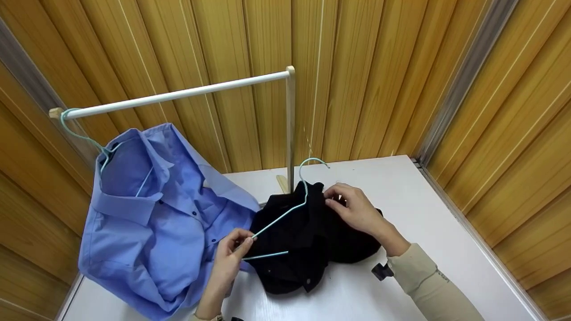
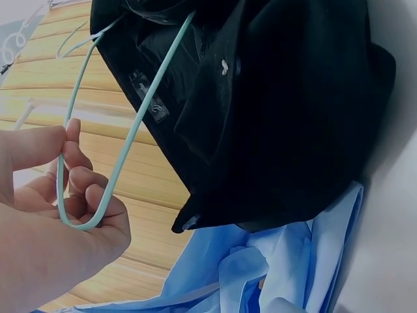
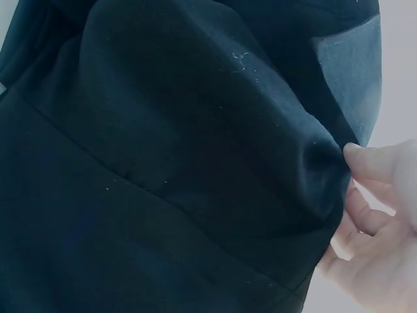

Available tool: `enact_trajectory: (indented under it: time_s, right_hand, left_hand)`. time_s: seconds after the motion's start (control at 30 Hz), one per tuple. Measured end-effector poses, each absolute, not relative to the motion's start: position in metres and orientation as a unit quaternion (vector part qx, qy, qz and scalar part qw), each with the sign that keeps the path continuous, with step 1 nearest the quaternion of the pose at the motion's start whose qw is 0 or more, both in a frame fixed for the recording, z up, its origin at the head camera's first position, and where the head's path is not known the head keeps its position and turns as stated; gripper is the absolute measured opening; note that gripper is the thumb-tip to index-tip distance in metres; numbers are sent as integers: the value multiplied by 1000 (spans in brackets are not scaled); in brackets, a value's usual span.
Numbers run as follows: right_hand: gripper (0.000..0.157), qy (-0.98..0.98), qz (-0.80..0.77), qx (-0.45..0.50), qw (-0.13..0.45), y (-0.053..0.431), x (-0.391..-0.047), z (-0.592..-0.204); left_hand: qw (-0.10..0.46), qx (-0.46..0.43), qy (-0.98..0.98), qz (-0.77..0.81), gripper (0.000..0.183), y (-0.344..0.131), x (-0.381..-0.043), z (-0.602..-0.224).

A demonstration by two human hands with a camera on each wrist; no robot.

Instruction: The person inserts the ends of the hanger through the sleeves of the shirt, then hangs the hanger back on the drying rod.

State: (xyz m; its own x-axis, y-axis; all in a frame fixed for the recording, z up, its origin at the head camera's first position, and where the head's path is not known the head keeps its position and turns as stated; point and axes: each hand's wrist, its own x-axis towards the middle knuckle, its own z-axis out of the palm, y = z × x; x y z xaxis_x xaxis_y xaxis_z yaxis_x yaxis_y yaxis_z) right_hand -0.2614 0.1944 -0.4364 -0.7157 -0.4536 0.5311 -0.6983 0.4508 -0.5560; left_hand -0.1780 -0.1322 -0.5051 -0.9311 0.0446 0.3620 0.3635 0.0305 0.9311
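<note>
A black shirt (image 1: 312,232) lies bunched on the table, its collar and buttons showing. My left hand (image 1: 234,249) grips one end of a mint-green hanger (image 1: 279,219), fingers curled round its bend, as the left wrist view also shows at the hanger (image 2: 133,130). The hanger's other end is hidden inside the shirt, and its hook stands up above the collar. With thumb and fingers, my right hand (image 1: 354,207) pinches the shirt near the collar's right side. In the right wrist view, the thumb presses the black cloth (image 3: 215,163) at its edge.
Left of the black shirt, a blue shirt (image 1: 174,240) hangs on another mint-green hanger (image 1: 84,133) from a white rail (image 1: 178,93). The rack's upright post (image 1: 291,133) stands behind the black shirt. Wood-panelled walls (image 1: 366,80) enclose the white table (image 1: 428,214).
</note>
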Motion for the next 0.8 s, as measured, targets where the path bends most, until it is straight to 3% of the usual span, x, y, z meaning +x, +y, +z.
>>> enact_trajectory:
  time_s: [0.47,0.8]
  right_hand:
    - [8,-828,388,370,166,195,-262,-434]
    - [9,-824,357,411,159,198,-258,-431]
  left_hand:
    - [93,-83,-718,-685,13,-138,-180,-504]
    - [91,-89,-721,-681,13,-136,-173,-487]
